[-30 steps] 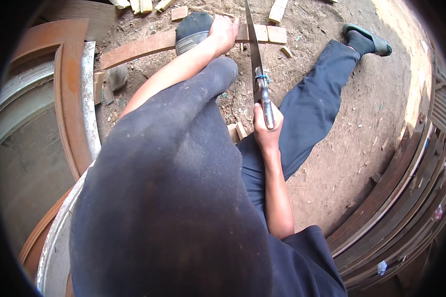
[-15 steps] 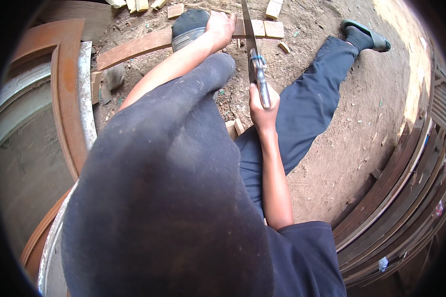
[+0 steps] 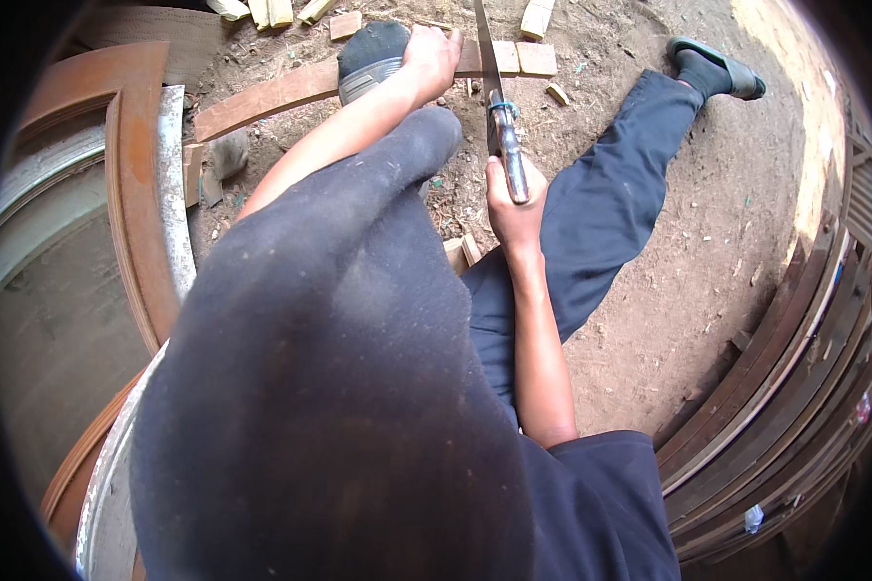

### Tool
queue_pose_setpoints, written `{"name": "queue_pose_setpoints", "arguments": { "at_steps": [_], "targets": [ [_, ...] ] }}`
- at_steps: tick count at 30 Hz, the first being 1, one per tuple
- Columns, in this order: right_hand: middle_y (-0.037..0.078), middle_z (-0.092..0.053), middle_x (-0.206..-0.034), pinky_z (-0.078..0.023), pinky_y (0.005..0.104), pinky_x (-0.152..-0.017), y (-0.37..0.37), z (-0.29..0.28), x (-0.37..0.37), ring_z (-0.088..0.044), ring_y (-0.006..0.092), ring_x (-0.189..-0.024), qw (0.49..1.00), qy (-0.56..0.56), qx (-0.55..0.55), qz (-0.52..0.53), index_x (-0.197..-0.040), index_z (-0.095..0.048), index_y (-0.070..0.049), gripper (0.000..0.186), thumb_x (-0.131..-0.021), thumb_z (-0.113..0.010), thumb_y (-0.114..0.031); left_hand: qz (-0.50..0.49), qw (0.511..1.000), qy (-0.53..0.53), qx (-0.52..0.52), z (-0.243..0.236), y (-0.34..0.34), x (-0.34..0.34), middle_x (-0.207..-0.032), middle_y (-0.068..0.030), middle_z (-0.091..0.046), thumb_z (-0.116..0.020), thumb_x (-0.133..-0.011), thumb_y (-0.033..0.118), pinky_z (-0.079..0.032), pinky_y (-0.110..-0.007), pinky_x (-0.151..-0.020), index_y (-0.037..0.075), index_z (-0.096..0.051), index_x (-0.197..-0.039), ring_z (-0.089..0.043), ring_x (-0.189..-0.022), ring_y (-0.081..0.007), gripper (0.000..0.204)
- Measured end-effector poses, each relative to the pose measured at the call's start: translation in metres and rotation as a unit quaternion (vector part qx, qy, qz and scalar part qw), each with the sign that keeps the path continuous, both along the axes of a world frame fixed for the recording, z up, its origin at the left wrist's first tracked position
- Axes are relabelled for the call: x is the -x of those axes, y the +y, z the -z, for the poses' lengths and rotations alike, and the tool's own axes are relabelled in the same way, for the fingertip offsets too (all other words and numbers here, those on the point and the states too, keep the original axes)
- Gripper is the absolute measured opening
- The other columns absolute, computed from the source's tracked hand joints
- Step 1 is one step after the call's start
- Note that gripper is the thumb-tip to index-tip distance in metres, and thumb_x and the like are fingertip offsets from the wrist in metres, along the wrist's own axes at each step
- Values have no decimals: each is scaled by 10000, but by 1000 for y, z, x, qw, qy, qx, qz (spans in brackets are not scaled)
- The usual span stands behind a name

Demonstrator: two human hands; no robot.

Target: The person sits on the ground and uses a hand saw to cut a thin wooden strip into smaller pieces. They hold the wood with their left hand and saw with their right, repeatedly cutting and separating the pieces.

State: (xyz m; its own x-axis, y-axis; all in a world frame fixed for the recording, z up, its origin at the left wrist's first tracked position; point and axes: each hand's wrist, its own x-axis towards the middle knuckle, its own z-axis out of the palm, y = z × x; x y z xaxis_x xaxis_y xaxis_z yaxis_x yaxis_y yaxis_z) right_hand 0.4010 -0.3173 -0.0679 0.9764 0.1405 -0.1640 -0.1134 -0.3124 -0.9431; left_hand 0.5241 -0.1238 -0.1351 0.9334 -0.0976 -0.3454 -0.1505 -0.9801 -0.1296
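My right hand (image 3: 515,205) is closed round the handle of a handsaw (image 3: 489,68). Its narrow dark blade points away from me and crosses a reddish wooden plank (image 3: 276,100) lying low over the dirt. Just left of the blade, my left hand (image 3: 432,60) is closed on the plank, its fingertips partly hidden. Beside that hand, a foot in a dark sock and grey sandal (image 3: 371,60) rests on the plank. A short wood piece (image 3: 537,59) sits against the plank's right end. The cut itself is too small to make out.
Wood offcuts (image 3: 273,12) lie scattered at the far side. On the left lean a brown wooden frame (image 3: 131,194) and a white-edged board (image 3: 172,184). Long dark boards (image 3: 785,387) are stacked at the right. My other leg (image 3: 615,203) stretches out over the dirt ground.
The saw and my right hand have moved slightly forward, away from me. My left hand stays on the plank. The whole view has shifted a little.
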Motion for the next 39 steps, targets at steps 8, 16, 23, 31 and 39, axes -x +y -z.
{"name": "queue_pose_setpoints", "arguments": {
  "at_steps": [8,16,23,31,39],
  "targets": [
    [45,-444,-554,-362,291,-491,-13,-9,15,-397,91,-517,1000,21,-1,-10,-692,-505,6,175,-837,-593,-40,6,1000,-16,5,2,-1,3,-933,-187,-627,-613,-802,105,-469,-422,-788,2,-479,-1117,-636,-893,-303,358],
    [46,-485,-559,-374,292,-486,-15,-13,32,-438,83,-519,999,34,-6,-1,-708,-526,1,158,-836,-598,-56,10,999,-21,-23,-1,2,2,-942,-175,-629,-616,-801,119,-467,-399,-781,15,-476,-1111,-637,-898,-288,356],
    [65,-481,-555,-383,312,-486,6,-3,4,-438,111,-494,1000,18,0,0,-711,-527,2,150,-837,-597,-40,-2,1000,-24,2,1,4,1,-939,-183,-626,-633,-786,118,-466,-405,-782,16,-481,-1109,-633,-904,-292,371],
    [34,-475,-558,-381,283,-499,-21,-17,33,-439,79,-524,999,52,8,8,-728,-546,11,121,-835,-582,-33,-1,1000,-20,-8,2,-3,0,-949,-172,-626,-654,-783,136,-469,-405,-793,9,-477,-1123,-634,-911,-286,404],
    [47,-492,-564,-386,295,-498,-13,-7,25,-448,96,-516,1000,5,0,-1,-726,-546,8,129,-839,-591,-32,4,1000,-2,-15,0,0,5,-948,-170,-633,-666,-773,140,-468,-407,-790,1,-472,-1119,-637,-903,-291,420]
  ]
}}
